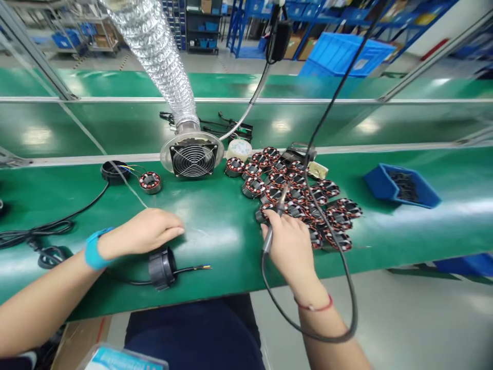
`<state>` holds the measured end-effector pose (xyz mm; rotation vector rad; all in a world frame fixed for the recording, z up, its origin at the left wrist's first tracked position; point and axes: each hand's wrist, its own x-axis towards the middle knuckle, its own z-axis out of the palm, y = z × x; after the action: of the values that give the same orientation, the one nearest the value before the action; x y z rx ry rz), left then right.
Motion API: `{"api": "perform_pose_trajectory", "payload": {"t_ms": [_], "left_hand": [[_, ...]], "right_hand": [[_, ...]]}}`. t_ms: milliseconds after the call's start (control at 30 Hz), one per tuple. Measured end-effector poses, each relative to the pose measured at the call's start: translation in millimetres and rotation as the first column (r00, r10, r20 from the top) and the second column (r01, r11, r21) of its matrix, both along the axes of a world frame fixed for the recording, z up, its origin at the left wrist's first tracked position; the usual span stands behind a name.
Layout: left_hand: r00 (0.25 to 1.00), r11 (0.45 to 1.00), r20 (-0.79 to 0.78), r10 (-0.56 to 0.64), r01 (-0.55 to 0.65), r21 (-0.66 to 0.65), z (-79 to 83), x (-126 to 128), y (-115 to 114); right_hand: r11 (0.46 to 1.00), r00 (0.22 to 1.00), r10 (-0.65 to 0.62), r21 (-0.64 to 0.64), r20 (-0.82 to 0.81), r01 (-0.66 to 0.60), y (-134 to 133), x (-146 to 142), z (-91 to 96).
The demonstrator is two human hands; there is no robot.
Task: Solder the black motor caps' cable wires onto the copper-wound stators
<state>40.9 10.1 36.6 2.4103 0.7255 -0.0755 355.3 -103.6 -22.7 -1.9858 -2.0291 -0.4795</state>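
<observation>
My right hand [288, 245] grips a pen-style soldering iron [275, 221], and its tip reaches a wound motor stator [265, 211] at the near edge of a cluster. Its dark cord loops down past my wrist. The cluster holds several stators with red and black windings [296, 194], lying on the green bench mat [227, 231]. My left hand [148, 234] hovers low over the mat, holding nothing. Just below it lies a black round cable connector [162, 268] with stripped wires. A single stator [150, 182] sits further back, wired to a black round housing [113, 172].
A fume extractor fan [193, 160] with silver ducting [154, 51] stands behind the stators. A blue bin of black parts [400, 186] sits at right. A black cable [38, 228] lies at left. A metal rail [246, 100] crosses behind, with blue crates and shelving beyond.
</observation>
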Motion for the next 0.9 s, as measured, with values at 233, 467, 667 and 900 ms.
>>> {"api": "perform_pose_trajectory", "payload": {"t_ms": [233,467,667,900], "left_hand": [[0.911,0.834,0.159,0.380,-0.263,-0.485,-28.4,13,20],[0.831,0.758,0.103,0.547,-0.439,-0.483,-35.4,1,23],[0.880,0.802,0.079,0.468,-0.386,-0.455,-34.6,2,20],[0.877,0.728,-0.005,0.480,-0.401,-0.556,-32.2,11,34]], "right_hand": [[0.955,0.940,0.298,0.055,-0.166,-0.293,14,-50,-25.0],[0.775,0.720,0.595,0.016,-0.357,-0.632,45,-91,-10.2],[0.895,0.739,0.405,0.067,-0.538,-0.441,48,-93,-13.4],[0.908,0.706,0.407,0.171,-0.579,-0.382,38,-104,-34.6]]}}
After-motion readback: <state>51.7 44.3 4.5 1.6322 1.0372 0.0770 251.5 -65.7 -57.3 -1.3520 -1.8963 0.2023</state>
